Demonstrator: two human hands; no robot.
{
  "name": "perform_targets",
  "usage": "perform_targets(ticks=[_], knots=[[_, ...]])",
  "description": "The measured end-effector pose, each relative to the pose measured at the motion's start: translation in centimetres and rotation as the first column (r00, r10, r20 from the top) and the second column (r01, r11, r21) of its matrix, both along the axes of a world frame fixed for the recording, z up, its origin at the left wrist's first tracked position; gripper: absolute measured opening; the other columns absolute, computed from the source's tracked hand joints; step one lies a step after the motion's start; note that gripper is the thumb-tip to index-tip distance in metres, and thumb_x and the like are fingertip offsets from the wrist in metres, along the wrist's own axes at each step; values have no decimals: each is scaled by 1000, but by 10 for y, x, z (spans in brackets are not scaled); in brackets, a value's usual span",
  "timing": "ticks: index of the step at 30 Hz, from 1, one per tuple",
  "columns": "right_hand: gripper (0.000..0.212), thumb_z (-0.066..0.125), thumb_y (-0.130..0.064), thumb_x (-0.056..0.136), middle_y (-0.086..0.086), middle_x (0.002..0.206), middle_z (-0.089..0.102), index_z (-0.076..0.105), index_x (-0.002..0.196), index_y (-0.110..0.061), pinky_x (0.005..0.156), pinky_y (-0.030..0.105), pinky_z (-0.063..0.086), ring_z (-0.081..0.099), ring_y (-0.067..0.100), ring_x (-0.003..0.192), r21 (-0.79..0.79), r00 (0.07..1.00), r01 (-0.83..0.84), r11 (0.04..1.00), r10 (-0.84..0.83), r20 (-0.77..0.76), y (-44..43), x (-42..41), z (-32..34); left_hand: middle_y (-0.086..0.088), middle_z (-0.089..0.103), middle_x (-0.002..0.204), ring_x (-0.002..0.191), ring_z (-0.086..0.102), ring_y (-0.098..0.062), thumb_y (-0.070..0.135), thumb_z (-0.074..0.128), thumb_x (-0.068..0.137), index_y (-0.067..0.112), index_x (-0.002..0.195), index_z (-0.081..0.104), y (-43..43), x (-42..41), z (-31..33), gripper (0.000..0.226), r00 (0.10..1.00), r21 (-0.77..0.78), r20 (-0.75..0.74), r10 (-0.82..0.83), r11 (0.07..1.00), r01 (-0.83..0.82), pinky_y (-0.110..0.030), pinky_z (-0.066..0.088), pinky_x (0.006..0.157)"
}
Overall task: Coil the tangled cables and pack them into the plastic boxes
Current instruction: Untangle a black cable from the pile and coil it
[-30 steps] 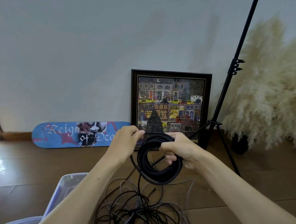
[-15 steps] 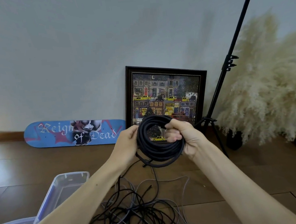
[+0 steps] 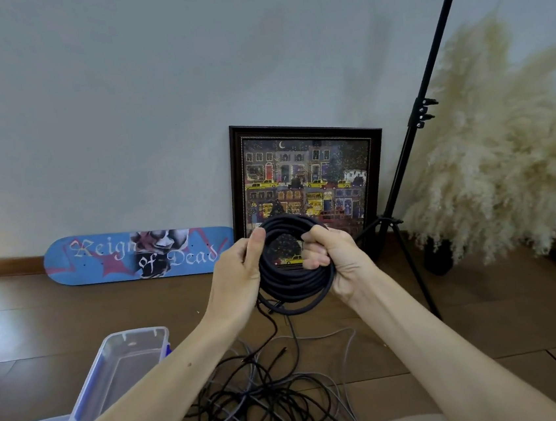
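The left hand (image 3: pixel 239 276) and the right hand (image 3: pixel 342 265) are clamping their fingers (image 3: pixel 316 260) round the black cable coil (image 3: pixel 295 285), and the tail (image 3: pixel 275 330) below the coil is probably needing equally wide loops.

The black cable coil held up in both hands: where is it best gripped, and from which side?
Probably best: grip the black coil across all its turns at a side rim, coming from the side, fingers through the open centre, thumb outside. The ring stands upright, so both side rims are exposed; the right hand curls through the hole, and the left hand clamps the opposite rim.
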State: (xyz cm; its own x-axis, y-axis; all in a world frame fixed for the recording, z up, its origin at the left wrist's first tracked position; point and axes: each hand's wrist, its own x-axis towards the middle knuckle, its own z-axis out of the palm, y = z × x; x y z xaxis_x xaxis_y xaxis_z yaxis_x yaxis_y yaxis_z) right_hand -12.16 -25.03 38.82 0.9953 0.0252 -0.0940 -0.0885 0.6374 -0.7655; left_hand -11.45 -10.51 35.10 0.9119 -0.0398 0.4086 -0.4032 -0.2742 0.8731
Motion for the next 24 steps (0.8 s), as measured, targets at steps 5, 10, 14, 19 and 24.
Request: perform_targets(ticks=[5, 10, 14, 19, 24], knots=[[41, 38, 11, 92, -2, 37, 25, 33, 61, -15, 30, 15, 26, 23, 6, 27, 41, 999, 33, 999, -33, 3, 4, 0, -2, -8, 51, 93, 89, 51, -16, 57, 18, 98, 22, 99, 51, -4, 5, -3, 48, 983, -9, -166, -84, 996, 83, -21, 34, 76], [38, 41, 11, 92, -3, 39, 26, 35, 64, -15, 33, 17, 31, 26, 6, 29, -48, 997, 70, 996, -69, 21, 7, 1, -6, -10, 61, 115, 104, 61, -19, 49, 65, 79, 22, 109, 53, -10, -1, 1, 42, 886, -388, -364, -289, 911, 138, -38, 48, 97], [24, 52, 6, 91, 1, 45, 35, 51, 70, -6, 50, 26, 54, 39, 10, 37, -155, 999, 40, 987, -38, 15, 6, 1, -4, -11, 60, 92, 87, 60, -25, 8, 51, 86, 16, 94, 54, -16, -3, 2, 11, 883, -541, -424, -202, 838, -68, -41, 50, 81], [16, 63, 0, 86, 12, 80, 67, 62, 102, -2, 77, 36, 59, 68, 21, 71, -373, 995, -98, 923, 104, -6, -5, 2, 0, -7, 50, 81, 82, 52, -25, 4, 44, 86, 14, 88, 48, -10, 0, 14, 11, 896, -592, -436, -80, 776, -219, -37, 44, 73], [26, 58, 4, 89, 17, 99, 71, 60, 115, 2, 73, 32, 60, 70, 24, 81, -453, 982, -168, 876, 189, 1, 4, -2, -3, -5, 42, 77, 72, 44, -21, 3, 43, 85, 13, 84, 45, 5, 9, 19, 10, 898, -584, -439, 12, 756, -296, -31, 38, 63]])
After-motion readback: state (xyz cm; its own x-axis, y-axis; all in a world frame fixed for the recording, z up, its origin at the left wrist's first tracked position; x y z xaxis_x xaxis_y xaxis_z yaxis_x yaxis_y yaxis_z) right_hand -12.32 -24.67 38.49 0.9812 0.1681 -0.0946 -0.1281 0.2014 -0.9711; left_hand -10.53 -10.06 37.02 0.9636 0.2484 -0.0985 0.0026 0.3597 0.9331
